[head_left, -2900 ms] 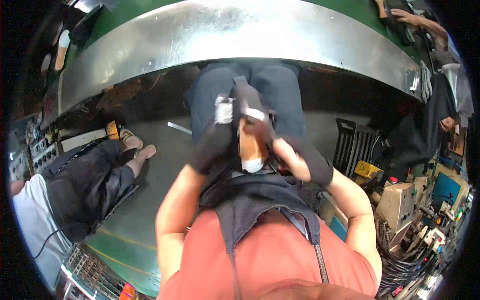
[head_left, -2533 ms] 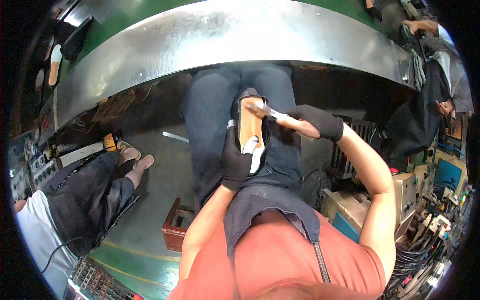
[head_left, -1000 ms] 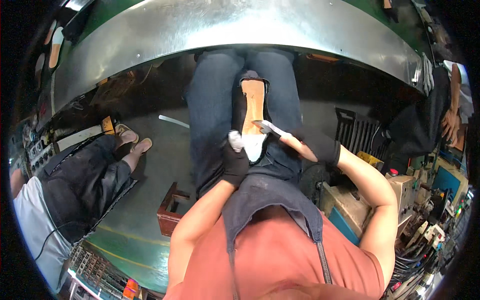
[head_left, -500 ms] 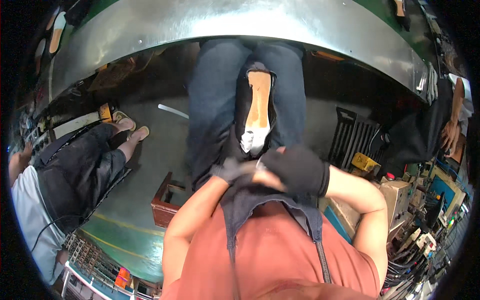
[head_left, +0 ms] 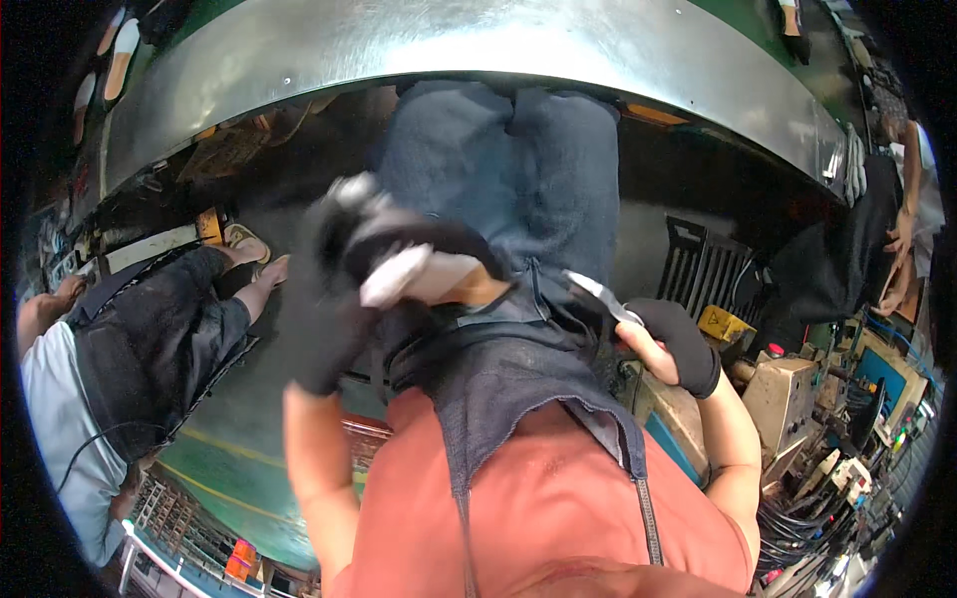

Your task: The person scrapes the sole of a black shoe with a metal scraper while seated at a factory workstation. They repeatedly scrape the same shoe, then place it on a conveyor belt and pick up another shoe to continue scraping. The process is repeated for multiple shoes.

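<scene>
A shoe (head_left: 477, 289) with a black upper, a tan underside and a white end is tilted above my left thigh. My left hand (head_left: 329, 279), in a black glove, is closed on it; motion blurs both, and the single fingers do not show. Over at the right of my lap, my right hand (head_left: 666, 344) wears a black glove with bare fingertips. Its fingers are closed round a slim tool (head_left: 595, 292) with a pale, flat end pointing up and left. The tool's exact kind is unclear, and its grip end is hidden in the hand.
A metal bench edge (head_left: 478, 40) curves across the far side, above my knees. Several shoes (head_left: 122, 58) lie at the far left. On the left a seated person (head_left: 150, 359) works. Machinery (head_left: 788, 399) and a black slatted seat (head_left: 698, 264) stand at the right.
The shoe has left its place between my thighs and moved up and left with my left hand. My hands have parted; the right one has moved right, showing the tool.
</scene>
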`<state>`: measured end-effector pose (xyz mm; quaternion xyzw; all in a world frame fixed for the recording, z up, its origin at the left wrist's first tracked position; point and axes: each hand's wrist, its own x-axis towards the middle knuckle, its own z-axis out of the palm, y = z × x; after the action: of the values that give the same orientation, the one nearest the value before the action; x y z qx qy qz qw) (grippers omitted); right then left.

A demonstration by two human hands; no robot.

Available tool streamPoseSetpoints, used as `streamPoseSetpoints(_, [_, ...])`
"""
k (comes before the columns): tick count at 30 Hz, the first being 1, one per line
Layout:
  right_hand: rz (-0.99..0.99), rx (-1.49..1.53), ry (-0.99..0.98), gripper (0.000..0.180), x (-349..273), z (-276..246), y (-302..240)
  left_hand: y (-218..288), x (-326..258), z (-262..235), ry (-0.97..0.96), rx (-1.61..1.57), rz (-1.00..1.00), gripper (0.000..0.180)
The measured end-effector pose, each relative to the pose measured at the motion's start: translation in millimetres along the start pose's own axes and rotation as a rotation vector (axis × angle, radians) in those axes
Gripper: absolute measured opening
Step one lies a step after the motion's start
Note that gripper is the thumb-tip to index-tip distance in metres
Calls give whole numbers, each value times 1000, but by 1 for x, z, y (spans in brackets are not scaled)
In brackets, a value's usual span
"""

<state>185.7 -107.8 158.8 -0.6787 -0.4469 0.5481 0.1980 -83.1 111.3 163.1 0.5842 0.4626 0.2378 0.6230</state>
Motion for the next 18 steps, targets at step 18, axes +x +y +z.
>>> streamPoseSetpoints(18, [-85, -820, -179, 42, 94, 3, -7, -150, -18, 102, -176, 181, 124, 86])
